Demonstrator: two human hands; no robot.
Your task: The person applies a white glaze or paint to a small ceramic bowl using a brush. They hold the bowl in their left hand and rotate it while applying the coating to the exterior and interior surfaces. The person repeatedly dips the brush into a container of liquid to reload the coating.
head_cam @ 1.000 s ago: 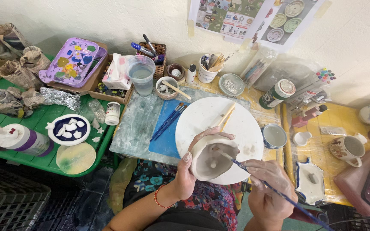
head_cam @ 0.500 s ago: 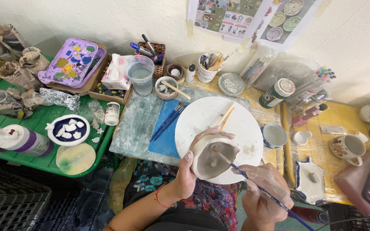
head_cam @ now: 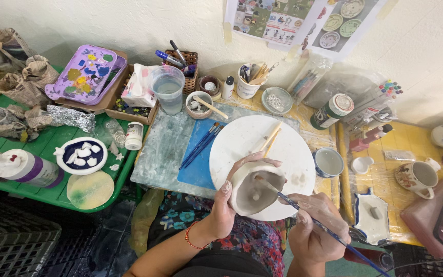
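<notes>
Two hands are working over a round white board (head_cam: 288,149). Left hand (head_cam: 226,205) is cupping a pale clay bowl (head_cam: 255,187), fingers wrapping its far rim. Right hand (head_cam: 316,225) is pinching a thin brush (head_cam: 314,220), its tip resting inside the bowl. Far left, a plastic cup (head_cam: 167,90) is holding cloudy water; a white jar (head_cam: 247,84) is holding tools.
</notes>
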